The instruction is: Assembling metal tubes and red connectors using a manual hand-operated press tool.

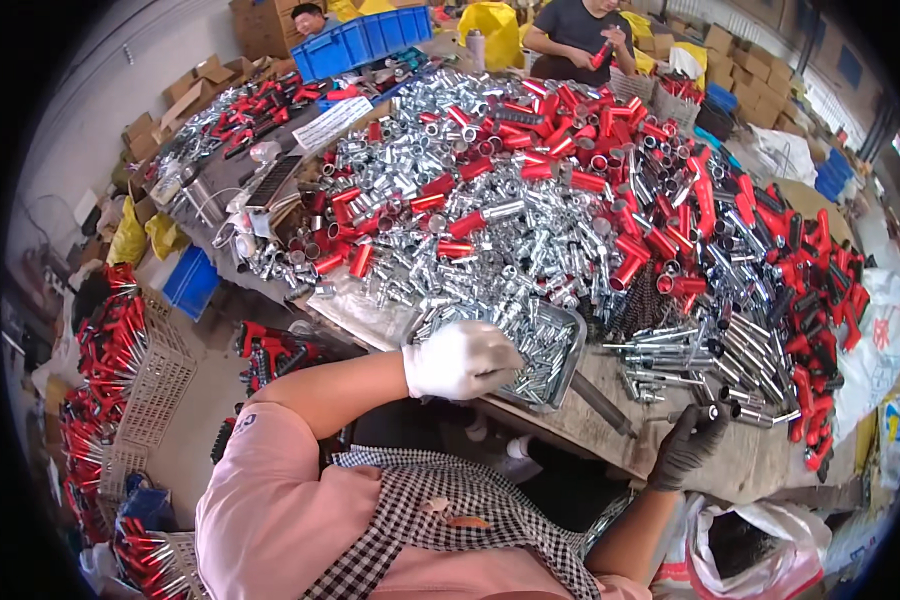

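My left hand (pixel 462 362), in a white glove, is over the near left edge of a metal tray (pixel 576 350). Its fingers are curled together, and whatever they may hold is hidden. Small silver metal pins (pixel 538 362) fill the tray. My right hand (pixel 686 450), in a dark grey glove, is at the table's front edge, its fingers closed round a small shiny metal part (pixel 711 411). Just beyond it lie long silver rods (pixel 750 355) with dark sockets. A dark metal bar (pixel 604 403) rests on the wood between the tray and my right hand.
A large heap of silver fittings (pixel 450 225) and red handles (pixel 580 180) covers the table (pixel 610 440). Crates of red tools (pixel 150 385) stand at left. A white sack (pixel 760 545) is below right. Across the table, a person (pixel 580 40) holds a red part.
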Demonstrator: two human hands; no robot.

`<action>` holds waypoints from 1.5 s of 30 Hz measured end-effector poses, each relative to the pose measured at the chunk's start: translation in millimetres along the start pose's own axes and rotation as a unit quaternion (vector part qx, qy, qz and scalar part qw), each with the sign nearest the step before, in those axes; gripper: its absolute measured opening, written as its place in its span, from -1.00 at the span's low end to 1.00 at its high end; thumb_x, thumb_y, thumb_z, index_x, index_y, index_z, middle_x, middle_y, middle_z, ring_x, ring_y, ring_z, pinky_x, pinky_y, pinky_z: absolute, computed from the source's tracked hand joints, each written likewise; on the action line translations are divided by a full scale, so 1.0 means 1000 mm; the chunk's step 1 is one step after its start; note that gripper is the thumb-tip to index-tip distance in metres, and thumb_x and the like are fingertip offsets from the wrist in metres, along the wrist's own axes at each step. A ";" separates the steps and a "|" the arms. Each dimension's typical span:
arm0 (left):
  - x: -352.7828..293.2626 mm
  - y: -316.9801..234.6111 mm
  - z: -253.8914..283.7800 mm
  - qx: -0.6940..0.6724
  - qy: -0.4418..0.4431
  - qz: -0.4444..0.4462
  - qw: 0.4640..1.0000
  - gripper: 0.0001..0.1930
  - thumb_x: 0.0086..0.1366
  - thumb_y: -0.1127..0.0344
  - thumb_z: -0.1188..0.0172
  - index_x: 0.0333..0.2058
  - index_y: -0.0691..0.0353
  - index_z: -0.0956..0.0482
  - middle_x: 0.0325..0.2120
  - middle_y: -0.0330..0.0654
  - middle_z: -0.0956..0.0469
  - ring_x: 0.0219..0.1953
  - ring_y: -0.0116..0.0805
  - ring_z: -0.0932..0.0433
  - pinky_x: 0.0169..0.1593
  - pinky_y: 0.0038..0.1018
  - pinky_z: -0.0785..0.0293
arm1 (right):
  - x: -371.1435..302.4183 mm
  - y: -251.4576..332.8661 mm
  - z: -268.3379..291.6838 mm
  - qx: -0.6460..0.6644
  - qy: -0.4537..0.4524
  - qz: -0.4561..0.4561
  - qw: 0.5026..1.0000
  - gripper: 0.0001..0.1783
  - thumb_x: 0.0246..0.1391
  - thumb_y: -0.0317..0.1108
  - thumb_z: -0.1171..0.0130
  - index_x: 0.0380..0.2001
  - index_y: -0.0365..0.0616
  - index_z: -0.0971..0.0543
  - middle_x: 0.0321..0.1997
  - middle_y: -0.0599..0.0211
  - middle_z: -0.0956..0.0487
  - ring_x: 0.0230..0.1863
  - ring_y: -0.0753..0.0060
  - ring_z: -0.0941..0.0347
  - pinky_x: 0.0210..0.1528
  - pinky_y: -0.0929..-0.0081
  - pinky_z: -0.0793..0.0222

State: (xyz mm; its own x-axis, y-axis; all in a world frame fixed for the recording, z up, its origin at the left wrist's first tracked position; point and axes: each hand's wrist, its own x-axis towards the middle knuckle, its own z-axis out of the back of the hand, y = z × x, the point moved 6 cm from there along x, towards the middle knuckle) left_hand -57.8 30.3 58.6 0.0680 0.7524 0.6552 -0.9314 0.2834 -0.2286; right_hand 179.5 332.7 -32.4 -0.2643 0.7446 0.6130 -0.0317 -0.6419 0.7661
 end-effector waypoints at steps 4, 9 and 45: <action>0.010 0.023 0.032 0.137 -0.034 -0.078 0.987 -0.89 0.09 0.41 -0.32 -0.36 0.23 -0.65 -0.40 -0.14 -0.64 -0.40 -0.32 -0.63 -0.39 -0.42 -0.59 | -0.021 -0.037 -0.011 0.109 0.000 -0.090 0.990 -0.72 0.29 -0.38 -0.04 0.03 -0.19 -0.40 -0.21 0.41 -0.45 -0.27 0.58 -0.36 -0.28 0.64 -0.35; 0.022 0.141 0.085 0.238 -0.027 0.238 0.941 -0.78 0.17 0.23 -0.25 -0.29 0.24 -0.65 -0.37 0.04 -0.64 -0.39 -0.06 -0.64 -0.27 -0.25 -0.60 | -0.054 -0.040 -0.045 0.363 0.109 -0.268 0.886 -0.70 0.32 -0.28 0.00 0.03 -0.16 -0.36 -0.20 0.42 -0.45 -0.25 0.58 -0.34 -0.28 0.57 -0.34; 0.169 0.220 0.053 0.280 0.029 0.077 0.956 -0.77 0.17 0.15 -0.24 -0.40 0.20 -0.61 -0.45 -0.05 -0.59 -0.35 0.00 -0.60 -0.26 -0.19 -0.53 | -0.031 0.018 -0.028 -0.257 0.067 0.201 0.943 -0.35 0.08 -0.37 -0.23 0.26 -0.13 -0.32 -0.35 0.42 -0.39 -0.33 0.41 -0.32 -0.24 0.40 -0.29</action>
State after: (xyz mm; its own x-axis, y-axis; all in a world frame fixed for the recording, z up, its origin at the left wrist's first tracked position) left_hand -270.1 187.9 157.5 -0.0807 0.7953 0.6008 -0.9763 -0.1844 0.1129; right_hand 160.2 292.7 -43.2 -0.4726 0.4140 0.7780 -0.3560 -0.8972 0.2612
